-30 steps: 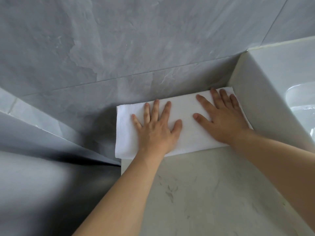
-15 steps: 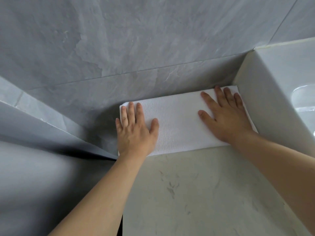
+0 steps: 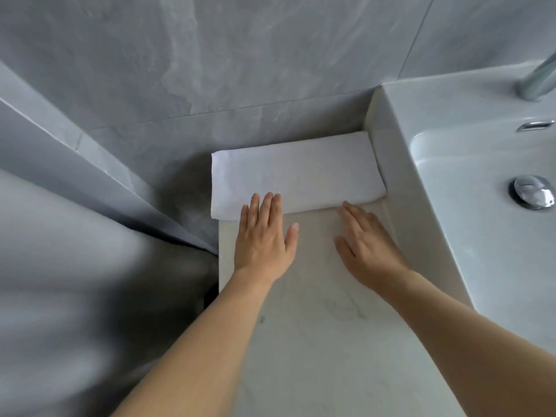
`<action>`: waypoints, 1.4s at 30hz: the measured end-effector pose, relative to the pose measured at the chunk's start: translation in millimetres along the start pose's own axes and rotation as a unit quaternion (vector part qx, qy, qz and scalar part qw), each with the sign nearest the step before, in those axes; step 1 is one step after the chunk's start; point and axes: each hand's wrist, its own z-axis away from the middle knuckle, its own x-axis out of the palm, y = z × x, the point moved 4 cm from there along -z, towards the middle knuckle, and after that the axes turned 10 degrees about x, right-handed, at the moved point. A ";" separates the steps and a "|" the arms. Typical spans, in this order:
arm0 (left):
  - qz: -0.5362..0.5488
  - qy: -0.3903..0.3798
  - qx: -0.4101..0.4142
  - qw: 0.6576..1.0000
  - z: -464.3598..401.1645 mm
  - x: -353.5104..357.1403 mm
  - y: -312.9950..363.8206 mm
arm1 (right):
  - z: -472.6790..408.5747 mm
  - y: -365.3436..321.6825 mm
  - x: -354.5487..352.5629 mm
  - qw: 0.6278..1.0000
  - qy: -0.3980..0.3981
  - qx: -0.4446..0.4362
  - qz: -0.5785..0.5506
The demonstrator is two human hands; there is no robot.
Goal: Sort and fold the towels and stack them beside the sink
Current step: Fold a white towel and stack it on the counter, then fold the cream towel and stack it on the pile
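You have the folded towel [image 3: 296, 176] lying on the counter [image 3: 316, 341] at its far end, against the back wall [image 3: 240, 70], its right end touching the side of the sink [image 3: 451, 206]. The sink stands to the right of the counter, the drain plug [image 3: 531, 191] in its basin and the tap [image 3: 538, 79] behind. Your left hand [image 3: 264, 236] lies flat at the towel's near edge, fingertips seemingly over it; your right hand [image 3: 365, 245] lies before the towel, nearer the sink
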 end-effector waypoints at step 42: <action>0.140 -0.063 0.181 0.972 55.9 35.8 541.0 | 267.0 430.5 -181.8 0.988 0.029 0.134 -0.071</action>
